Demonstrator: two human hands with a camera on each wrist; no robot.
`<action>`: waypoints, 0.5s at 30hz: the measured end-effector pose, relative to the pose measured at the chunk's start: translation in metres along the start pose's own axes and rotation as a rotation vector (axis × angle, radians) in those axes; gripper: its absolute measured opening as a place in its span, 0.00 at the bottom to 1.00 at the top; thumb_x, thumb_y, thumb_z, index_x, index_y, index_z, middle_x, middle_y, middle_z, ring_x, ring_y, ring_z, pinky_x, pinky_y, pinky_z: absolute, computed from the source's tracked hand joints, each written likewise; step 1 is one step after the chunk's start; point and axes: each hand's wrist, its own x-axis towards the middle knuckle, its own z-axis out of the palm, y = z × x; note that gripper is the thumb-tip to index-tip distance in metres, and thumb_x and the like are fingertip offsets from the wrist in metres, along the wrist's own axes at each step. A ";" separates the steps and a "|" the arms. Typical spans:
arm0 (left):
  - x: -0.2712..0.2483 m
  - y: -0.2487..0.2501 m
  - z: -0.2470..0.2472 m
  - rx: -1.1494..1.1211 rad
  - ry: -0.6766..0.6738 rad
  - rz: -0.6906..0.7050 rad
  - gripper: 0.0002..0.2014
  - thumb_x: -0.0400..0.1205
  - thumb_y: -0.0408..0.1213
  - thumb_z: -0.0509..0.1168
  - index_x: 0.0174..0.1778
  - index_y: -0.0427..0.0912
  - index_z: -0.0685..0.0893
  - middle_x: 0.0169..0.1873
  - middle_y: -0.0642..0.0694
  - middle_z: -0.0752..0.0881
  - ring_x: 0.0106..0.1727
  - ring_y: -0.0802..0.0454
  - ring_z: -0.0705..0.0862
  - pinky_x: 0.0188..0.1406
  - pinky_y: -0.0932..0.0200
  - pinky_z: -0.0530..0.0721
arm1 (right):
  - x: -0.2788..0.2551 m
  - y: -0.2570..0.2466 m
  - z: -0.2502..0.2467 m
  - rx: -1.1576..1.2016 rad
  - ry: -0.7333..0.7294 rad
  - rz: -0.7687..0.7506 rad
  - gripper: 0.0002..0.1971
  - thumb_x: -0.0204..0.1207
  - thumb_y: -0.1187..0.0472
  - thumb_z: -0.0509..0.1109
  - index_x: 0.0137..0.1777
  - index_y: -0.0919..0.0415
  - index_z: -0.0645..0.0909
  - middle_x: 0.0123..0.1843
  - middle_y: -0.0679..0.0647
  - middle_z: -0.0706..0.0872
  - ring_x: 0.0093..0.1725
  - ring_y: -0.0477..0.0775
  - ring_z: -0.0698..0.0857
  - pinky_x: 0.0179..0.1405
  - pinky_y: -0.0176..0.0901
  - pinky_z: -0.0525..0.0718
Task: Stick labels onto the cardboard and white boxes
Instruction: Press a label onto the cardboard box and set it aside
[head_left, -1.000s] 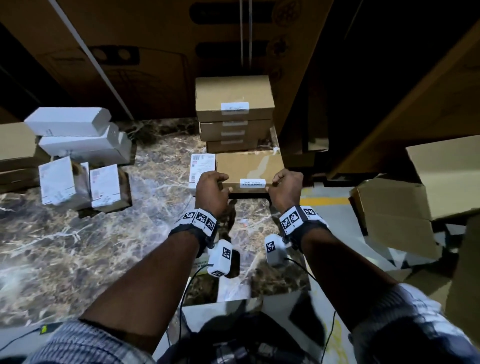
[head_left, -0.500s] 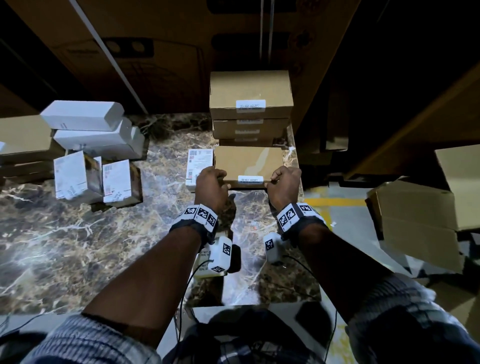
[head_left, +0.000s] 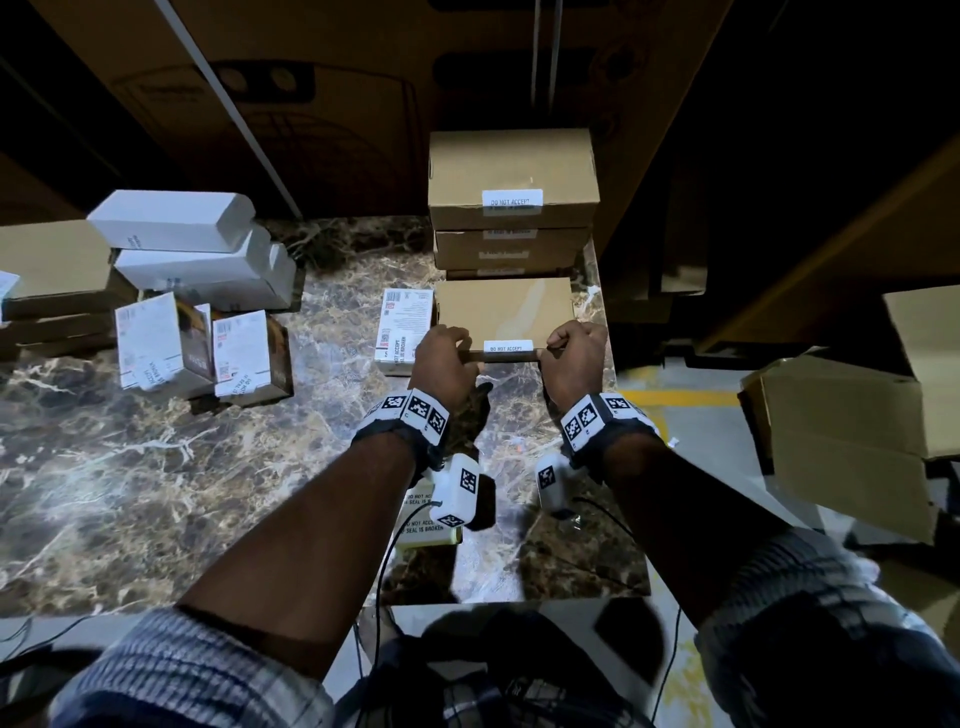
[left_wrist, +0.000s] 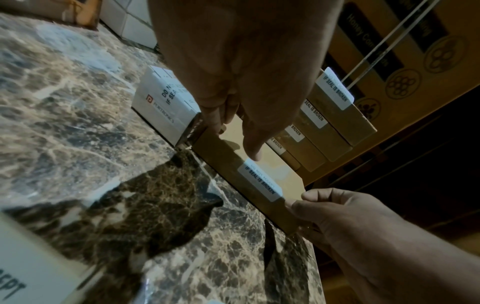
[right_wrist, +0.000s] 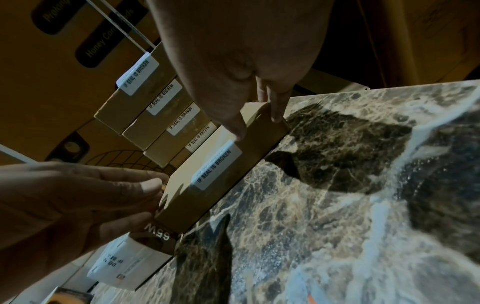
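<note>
Flat brown cardboard box (head_left: 504, 312) lying on the brown-veined marble tabletop (head_left: 156, 467), right at the near foot of a stack of matching labelled cardboard boxes (head_left: 511, 176). Gripped at both near corners: left hand (head_left: 441, 358) curled round the left end, thumb on top and fingers at the side; right hand (head_left: 574, 358) clamped likewise on the right end. White "DO NOT ACCEPT IF SEAL IS BROKEN" label (head_left: 508, 347) stuck and folded over the near top edge, between the two hands. Seen from the left wrist, left thumb tip (left_wrist: 253, 152) down on the lid just beside the label (left_wrist: 259, 180), right hand (left_wrist: 337, 214) pinching the far corner. Small white printed box (head_left: 402, 325) sitting against the cardboard box's left side, touching or nearly so. Further left, two upright white-labelled cartons (head_left: 202, 348) and long plain white boxes (head_left: 176, 221) piled behind them. Sheet of spare seal labels (head_left: 423, 519) lying near the table's front edge, partly hidden under the left wrist.
</note>
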 end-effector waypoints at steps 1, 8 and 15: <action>-0.001 0.000 -0.001 -0.017 0.000 -0.002 0.23 0.77 0.31 0.75 0.68 0.35 0.82 0.67 0.40 0.81 0.67 0.44 0.80 0.67 0.59 0.74 | -0.002 0.000 0.000 -0.009 -0.001 -0.008 0.13 0.72 0.71 0.78 0.41 0.56 0.76 0.63 0.59 0.72 0.50 0.56 0.82 0.54 0.41 0.83; -0.020 -0.014 -0.030 -0.084 0.053 0.020 0.24 0.76 0.32 0.75 0.69 0.38 0.82 0.67 0.41 0.81 0.68 0.45 0.80 0.70 0.54 0.77 | -0.025 -0.028 -0.003 -0.126 0.066 -0.097 0.10 0.73 0.67 0.73 0.47 0.52 0.79 0.68 0.57 0.74 0.68 0.61 0.73 0.59 0.55 0.81; -0.049 -0.070 -0.093 -0.102 0.135 0.036 0.23 0.76 0.31 0.71 0.68 0.41 0.82 0.67 0.40 0.80 0.68 0.44 0.79 0.67 0.56 0.76 | -0.070 -0.102 0.034 -0.087 -0.121 -0.407 0.12 0.74 0.66 0.74 0.57 0.59 0.81 0.65 0.58 0.76 0.67 0.60 0.75 0.63 0.49 0.80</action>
